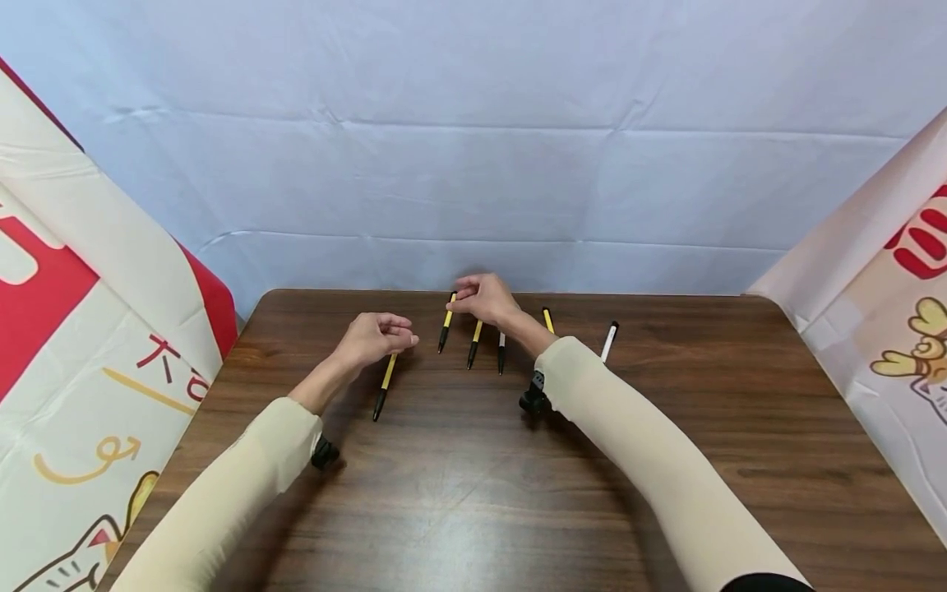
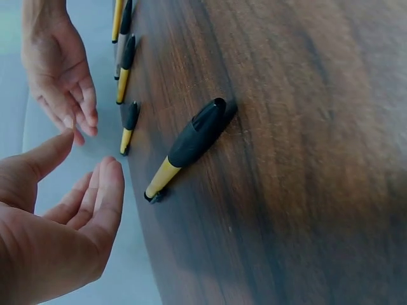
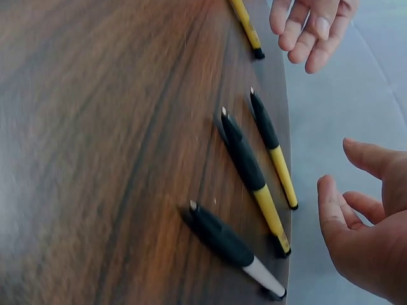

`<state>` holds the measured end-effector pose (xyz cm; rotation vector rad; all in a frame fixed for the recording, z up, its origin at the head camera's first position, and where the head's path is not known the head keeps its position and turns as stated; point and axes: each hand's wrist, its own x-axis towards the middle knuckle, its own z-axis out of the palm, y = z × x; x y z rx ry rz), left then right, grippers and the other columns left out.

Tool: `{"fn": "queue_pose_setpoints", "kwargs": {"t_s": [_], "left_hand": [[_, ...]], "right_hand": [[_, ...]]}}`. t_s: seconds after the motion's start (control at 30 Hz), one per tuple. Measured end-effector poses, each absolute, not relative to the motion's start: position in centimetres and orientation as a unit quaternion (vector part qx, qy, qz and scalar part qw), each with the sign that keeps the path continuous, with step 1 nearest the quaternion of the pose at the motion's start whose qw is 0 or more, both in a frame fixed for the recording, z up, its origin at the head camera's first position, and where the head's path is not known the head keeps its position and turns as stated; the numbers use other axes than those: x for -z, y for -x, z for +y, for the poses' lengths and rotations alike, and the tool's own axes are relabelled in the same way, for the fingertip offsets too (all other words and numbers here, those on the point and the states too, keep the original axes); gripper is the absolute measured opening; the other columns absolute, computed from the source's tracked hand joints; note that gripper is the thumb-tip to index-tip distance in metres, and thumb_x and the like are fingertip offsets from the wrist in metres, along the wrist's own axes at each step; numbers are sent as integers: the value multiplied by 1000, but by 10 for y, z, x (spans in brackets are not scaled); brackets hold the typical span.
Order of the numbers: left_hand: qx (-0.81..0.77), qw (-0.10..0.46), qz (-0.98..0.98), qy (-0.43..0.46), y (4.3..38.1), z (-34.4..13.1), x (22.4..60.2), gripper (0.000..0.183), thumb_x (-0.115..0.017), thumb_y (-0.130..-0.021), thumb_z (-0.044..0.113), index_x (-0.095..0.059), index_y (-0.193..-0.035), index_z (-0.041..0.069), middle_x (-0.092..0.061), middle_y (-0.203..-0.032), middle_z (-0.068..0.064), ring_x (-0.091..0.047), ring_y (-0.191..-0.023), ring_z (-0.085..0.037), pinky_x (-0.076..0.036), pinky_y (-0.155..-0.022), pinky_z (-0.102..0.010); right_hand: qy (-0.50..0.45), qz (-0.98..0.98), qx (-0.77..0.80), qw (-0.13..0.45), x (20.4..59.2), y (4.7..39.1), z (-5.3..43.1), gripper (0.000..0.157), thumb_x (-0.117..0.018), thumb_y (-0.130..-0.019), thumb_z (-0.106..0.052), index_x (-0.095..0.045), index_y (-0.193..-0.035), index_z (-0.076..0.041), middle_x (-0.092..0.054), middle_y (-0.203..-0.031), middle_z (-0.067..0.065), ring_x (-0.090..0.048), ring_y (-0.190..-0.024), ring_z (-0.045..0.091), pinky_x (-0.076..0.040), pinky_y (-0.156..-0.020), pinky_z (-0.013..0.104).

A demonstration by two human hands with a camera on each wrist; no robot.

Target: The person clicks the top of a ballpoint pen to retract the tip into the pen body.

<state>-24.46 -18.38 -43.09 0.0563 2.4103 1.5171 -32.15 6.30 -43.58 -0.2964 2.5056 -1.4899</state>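
My left hand (image 1: 373, 339) hovers over the upper end of a yellow-and-black pen (image 1: 385, 386). Its thumb and fingers are apart in the left wrist view, with nothing between them. Further right, my right hand (image 1: 484, 298) is above the far edge of the table, beside the top of a second yellow-and-black pen (image 1: 447, 322). Seen from the right wrist, that hand (image 3: 369, 222) has thumb and fingers spread and holds nothing. Just below it lie a third yellow-and-black pen (image 3: 251, 171) and a white-and-black pen (image 3: 235, 251).
Beyond the right wrist lie another yellow pen (image 1: 548, 319), partly hidden by the arm, and a white pen with a black end (image 1: 610, 341). The pens rest on a brown wooden table (image 1: 459, 493). A pale cloth (image 1: 473, 164) hangs behind its far edge, with printed sheets at both sides.
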Motion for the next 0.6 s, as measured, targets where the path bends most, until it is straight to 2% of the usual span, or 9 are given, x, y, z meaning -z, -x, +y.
{"fn": "queue_pose_setpoints", "kwargs": {"t_s": [0.23, 0.37, 0.5, 0.6], "left_hand": [[-557, 155, 816, -19, 252, -176, 431, 48, -76, -100, 12, -61, -140, -8, -71, -127, -24, -70, -120, -39, -58, -101, -48], [-565, 160, 809, -13, 255, -171, 431, 48, -76, -99, 10, -61, -141, -9, -71, -128, -24, -71, -117, -33, -58, -103, -47], [-567, 163, 807, -8, 258, -166, 432, 48, -77, -98, 9, -62, -140, -8, -70, -130, -23, -71, -113, -27, -57, -104, -46], [-570, 166, 805, -4, 262, -162, 434, 47, -77, -98, 8, -62, -140, -8, -69, -130, -24, -69, -116, -29, -57, -104, -45]], "right_hand": [[104, 844, 514, 114, 436, 329, 67, 59, -84, -93, -15, -62, -146, -2, -74, -121, 15, -69, -110, 30, -59, -91, 41], [106, 845, 512, 113, 439, 334, 66, 59, -84, -93, -14, -62, -145, -1, -74, -119, 16, -69, -108, 30, -58, -87, 38], [104, 847, 508, 116, 443, 339, 66, 57, -84, -93, -14, -62, -145, 0, -74, -121, 18, -70, -110, 32, -59, -90, 40], [100, 851, 502, 115, 446, 342, 67, 57, -84, -93, -14, -63, -144, 0, -75, -121, 18, -71, -109, 31, -59, -90, 40]]}}
